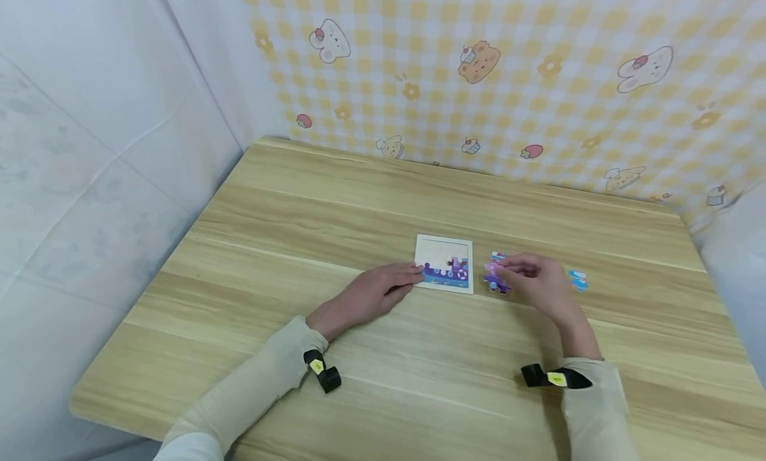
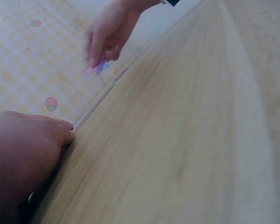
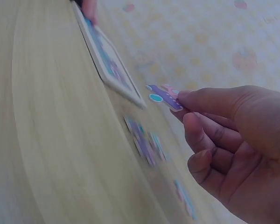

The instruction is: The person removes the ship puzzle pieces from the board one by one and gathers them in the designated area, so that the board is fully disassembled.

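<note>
Head view, taking the tray as clock centre with 12 away from the person: the table (image 1: pixel 269 275) bears the work, and a checked cloth (image 1: pixel 431 68) hangs beyond it at 12. Left hand (image 1: pixel 383 291) lies at 8 o'clock, fingers extended onto the tray's edge, gripping nothing. Right hand (image 1: pixel 541 285) is at 3 o'clock, thumb and finger pinching a piece. The tray (image 1: pixel 435 249) lies flat between the hands, frame whole. Its fitted section (image 1: pixel 445 277) covers the 6 o'clock side and climbs partway at 3; the backing towards 12 and 10 is bare. Assessed as part done, with the upper portion outstanding. Loose cluster (image 3: pixel 143 145), blurred in the right wrist view, sits just off the tray at 3; its count cannot be told. One outlying piece (image 1: pixel 578 280) lies farther out at 3. Held piece (image 3: pixel 167 97), purple and pink, is outside the tray, unplaced.
</note>
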{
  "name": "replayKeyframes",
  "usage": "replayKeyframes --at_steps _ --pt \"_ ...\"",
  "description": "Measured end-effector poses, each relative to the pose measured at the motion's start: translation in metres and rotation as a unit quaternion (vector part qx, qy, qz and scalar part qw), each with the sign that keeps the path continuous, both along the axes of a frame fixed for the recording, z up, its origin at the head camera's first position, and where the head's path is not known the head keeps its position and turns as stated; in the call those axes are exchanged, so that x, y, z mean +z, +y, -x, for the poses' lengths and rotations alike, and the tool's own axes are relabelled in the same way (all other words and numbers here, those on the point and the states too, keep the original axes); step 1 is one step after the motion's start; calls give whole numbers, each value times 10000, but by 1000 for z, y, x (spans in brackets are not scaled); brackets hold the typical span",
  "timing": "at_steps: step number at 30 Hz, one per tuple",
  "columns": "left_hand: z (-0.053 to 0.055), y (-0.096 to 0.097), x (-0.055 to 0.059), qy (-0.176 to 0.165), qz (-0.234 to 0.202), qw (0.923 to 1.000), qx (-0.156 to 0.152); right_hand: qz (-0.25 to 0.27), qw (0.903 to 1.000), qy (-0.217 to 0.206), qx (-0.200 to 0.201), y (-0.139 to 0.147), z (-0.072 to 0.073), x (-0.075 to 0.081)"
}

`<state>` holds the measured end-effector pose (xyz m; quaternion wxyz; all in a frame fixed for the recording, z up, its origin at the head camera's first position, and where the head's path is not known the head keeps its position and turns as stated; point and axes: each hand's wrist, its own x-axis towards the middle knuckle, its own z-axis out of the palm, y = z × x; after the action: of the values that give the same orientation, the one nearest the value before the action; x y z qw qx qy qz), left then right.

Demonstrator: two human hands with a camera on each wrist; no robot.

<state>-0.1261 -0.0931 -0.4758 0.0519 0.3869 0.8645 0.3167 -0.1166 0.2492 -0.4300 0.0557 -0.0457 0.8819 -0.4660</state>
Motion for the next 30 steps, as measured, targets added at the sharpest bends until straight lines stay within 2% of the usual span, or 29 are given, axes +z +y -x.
replayKeyframes --at_steps 6,10,14,22,30 --pt "1 -2 0 -41 64 10000 26 -83 9986 -438 -299 46 -15 -4" --pt "0 -1 -1 -48 49 10000 4 -351 9969 -602 -366 62 -18 -6" --pt "-1 -1 -1 -94 30 10000 13 -635 9952 -656 -345 65 -17 -9" --pt "0 0 -1 -80 14 10000 36 -818 9958 -335 -218 65 -16 -9" --pt "0 1 -1 -85 -44 10000 23 -1035 9933 -446 -248 63 -14 -8"
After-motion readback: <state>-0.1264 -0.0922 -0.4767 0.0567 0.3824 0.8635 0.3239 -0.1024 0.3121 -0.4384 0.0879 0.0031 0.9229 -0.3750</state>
